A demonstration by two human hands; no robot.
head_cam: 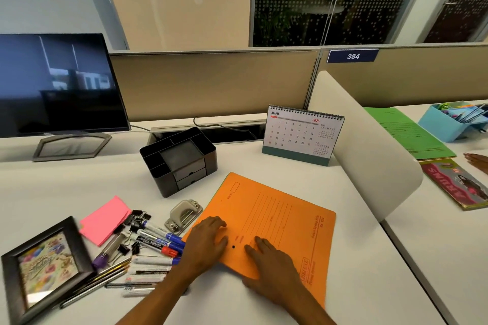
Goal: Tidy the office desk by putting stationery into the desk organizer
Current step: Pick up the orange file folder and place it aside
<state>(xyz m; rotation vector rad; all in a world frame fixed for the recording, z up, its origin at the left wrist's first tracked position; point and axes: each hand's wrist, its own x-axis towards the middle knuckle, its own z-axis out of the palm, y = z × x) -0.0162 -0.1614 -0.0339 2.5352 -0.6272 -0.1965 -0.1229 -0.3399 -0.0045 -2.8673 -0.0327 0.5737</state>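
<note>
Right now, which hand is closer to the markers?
Left. The left hand rests on the orange folder's left edge, right beside the markers. The right hand lies farther right on the folder.

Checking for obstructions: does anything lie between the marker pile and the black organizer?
Nothing visible does. The desk between the markers and the organizer is bare; the hole punch sits off to the right, and both hands rest on the folder.

body: two bare forearms | left hand [204,241]: bare, no glove, ring or watch visible | right hand [272,269]: bare, no glove, ring or watch visible | sleeves: none in view
</note>
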